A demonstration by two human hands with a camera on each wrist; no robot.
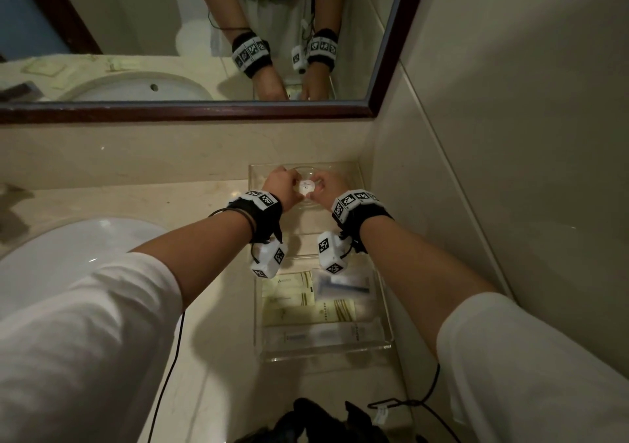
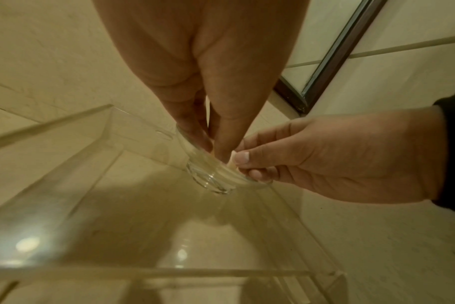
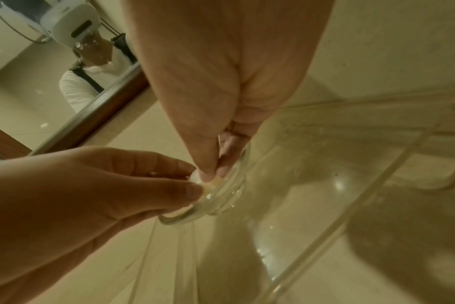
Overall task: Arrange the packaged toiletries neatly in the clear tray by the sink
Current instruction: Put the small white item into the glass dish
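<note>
Counter [image 1: 211, 357], sink [image 1: 68, 248], mirror [image 1: 190, 109] beside tray [image 1: 326, 354]

The right hand [image 3: 221, 82] is reaching down from the top of the frame, its thumb and fingertips [image 3: 207, 174] pinching a small round white packaged item [image 3: 196, 178] over the mouth of a shallow clear glass dish [image 3: 231, 197]. The left hand [image 3: 91, 191] is coming in from the left, its thumb and forefinger pinching the same item from the other side, at the dish's rim. The dish is sitting inside a clear tray [image 3: 377, 179] on the beige counter [image 3: 133, 131], and a dark-framed mirror [image 3: 99, 107] at upper left is reflecting a person in a white top.
</note>
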